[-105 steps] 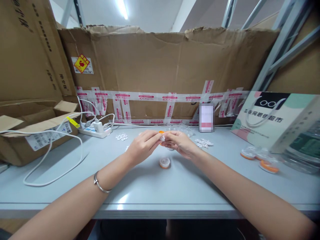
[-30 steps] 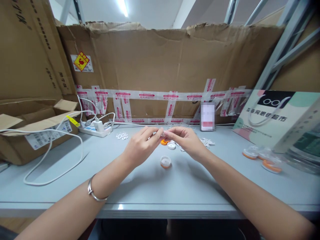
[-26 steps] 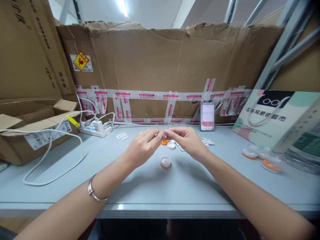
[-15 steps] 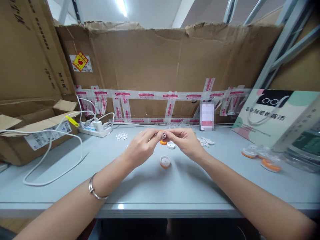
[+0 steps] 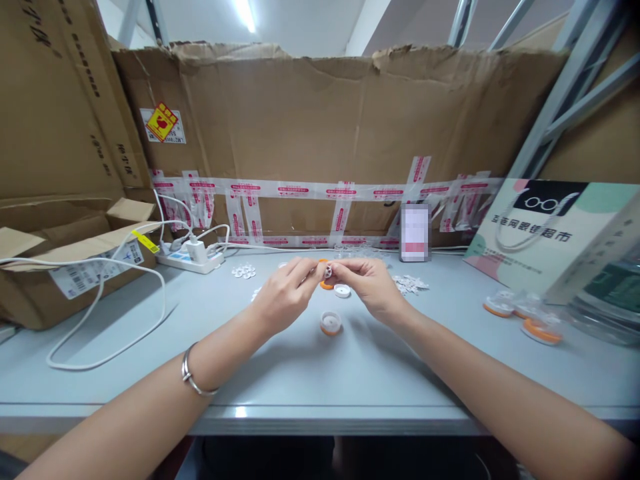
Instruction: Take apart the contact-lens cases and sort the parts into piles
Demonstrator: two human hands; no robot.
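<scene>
Between the fingertips of my left hand and my right hand is a small white plastic part with openings in it. Both hands are closed in a pinch on it, above the table. Just behind and below the fingers are orange round pieces, partly hidden by my hands. Next to them lies a white round cap. Closer to me stands a clear round container with an orange base, apart from both hands.
Small white parts lie in piles at left and right. A phone leans against the cardboard. Several orange-based clear pieces sit by a printed bag. At left are a power strip, a looping white cable and an open box.
My left forearm has shifted very slightly to the right. Both hands keep their pinch on the small white part, and the things on the table stay where they were.
</scene>
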